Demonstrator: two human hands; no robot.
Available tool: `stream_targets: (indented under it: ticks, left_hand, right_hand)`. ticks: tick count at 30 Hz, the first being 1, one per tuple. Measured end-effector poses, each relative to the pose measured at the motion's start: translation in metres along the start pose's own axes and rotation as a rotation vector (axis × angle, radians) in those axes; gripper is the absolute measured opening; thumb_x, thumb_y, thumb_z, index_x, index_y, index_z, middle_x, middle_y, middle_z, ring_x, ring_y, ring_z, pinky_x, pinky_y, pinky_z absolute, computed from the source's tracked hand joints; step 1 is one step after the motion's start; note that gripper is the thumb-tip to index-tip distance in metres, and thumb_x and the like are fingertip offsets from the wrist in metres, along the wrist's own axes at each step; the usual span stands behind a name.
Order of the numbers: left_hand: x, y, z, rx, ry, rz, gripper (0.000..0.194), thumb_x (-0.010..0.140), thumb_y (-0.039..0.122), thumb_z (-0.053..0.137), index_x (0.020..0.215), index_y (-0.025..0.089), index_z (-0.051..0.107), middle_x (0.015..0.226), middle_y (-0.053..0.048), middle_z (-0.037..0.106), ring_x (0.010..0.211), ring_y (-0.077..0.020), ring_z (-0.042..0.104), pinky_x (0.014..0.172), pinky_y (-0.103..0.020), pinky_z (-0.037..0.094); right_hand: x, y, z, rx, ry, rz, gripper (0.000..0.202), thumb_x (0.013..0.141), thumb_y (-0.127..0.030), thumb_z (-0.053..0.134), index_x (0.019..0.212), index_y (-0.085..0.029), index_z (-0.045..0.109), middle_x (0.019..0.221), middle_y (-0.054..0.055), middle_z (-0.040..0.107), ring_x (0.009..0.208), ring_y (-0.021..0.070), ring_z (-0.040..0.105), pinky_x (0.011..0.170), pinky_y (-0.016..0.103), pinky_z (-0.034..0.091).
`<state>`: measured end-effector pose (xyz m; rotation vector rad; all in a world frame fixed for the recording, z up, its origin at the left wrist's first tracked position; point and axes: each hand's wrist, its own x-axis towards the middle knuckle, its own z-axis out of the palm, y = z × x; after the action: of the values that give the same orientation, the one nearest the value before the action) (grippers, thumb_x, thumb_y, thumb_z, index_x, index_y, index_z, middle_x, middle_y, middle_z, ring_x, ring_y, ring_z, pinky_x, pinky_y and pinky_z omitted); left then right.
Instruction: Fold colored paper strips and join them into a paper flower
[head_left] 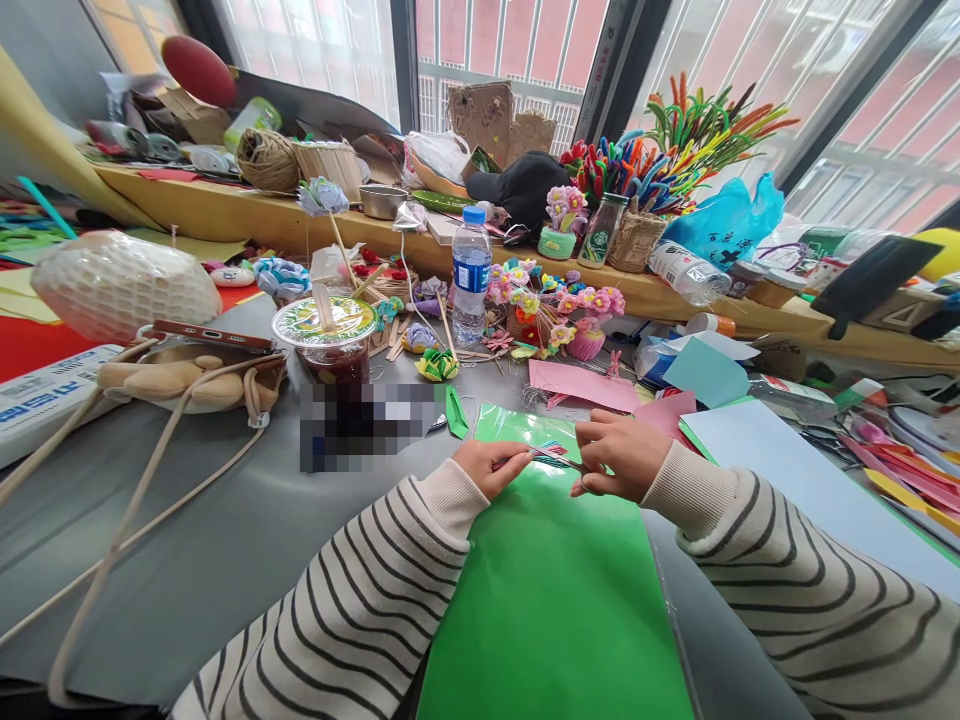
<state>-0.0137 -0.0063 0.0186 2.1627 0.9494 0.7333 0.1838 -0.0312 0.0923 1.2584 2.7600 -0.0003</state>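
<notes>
The left hand [491,466] has its grip pinching a thin piece [532,451] too small to identify. Just beside it, the right hand's [622,455] grip curls round slim silver metal scissors [568,463]. Beneath both grips, a glossy green rectangular sheet [555,610] covers part of the grey counter [247,570].

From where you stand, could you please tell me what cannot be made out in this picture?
All in the head view:
What, if anything, the left hand pinches: too small to tell.
Handles of the scissors: partly covered by the right hand.
Lower part of the cup: hidden by pixelation.
Near end of the green sheet: cut off by the bottom edge.
</notes>
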Motion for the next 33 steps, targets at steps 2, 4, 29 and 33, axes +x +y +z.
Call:
stream_targets:
  ticks: [2,4,29,33]
  left_hand:
    - [0.0,0.0,0.0,0.006,0.0,0.002,0.04,0.081,0.039,0.036,0.089,0.014,0.066,0.044,0.003,0.04,0.043,-0.0066,0.029,0.042,-0.017,0.025]
    - [0.0,0.001,0.0,0.011,0.003,0.003,0.04,0.08,0.038,0.036,0.087,0.013,0.066,0.045,0.003,0.041,0.043,-0.0068,0.03,0.042,-0.018,0.026]
    - [0.001,0.0,0.001,0.001,-0.015,0.014,0.035,0.08,0.033,0.037,0.084,0.012,0.065,0.047,0.004,0.035,0.045,-0.0066,0.03,0.043,-0.017,0.026]
    - [0.001,0.0,0.0,0.004,-0.016,0.014,0.035,0.08,0.033,0.037,0.085,0.012,0.065,0.047,0.004,0.034,0.045,-0.0065,0.03,0.043,-0.017,0.026]
  right_hand:
    - [-0.001,-0.001,0.0,0.022,-0.02,0.017,0.037,0.069,-0.049,0.055,0.053,-0.017,0.061,0.064,0.005,0.057,0.064,0.0151,0.043,0.052,0.026,0.03]
    - [-0.001,-0.001,0.001,0.039,-0.032,0.025,0.038,0.068,-0.051,0.055,0.052,-0.016,0.061,0.064,0.005,0.056,0.064,0.015,0.043,0.053,0.026,0.031]
    - [0.004,0.005,0.014,0.207,-0.037,0.006,0.043,0.068,-0.05,0.056,0.043,-0.015,0.053,0.056,0.003,0.054,0.059,0.0119,0.043,0.049,0.023,0.028]
    - [0.003,0.006,0.017,0.229,-0.01,-0.02,0.043,0.07,-0.047,0.055,0.042,-0.015,0.051,0.056,0.003,0.053,0.058,0.0116,0.042,0.05,0.023,0.029]
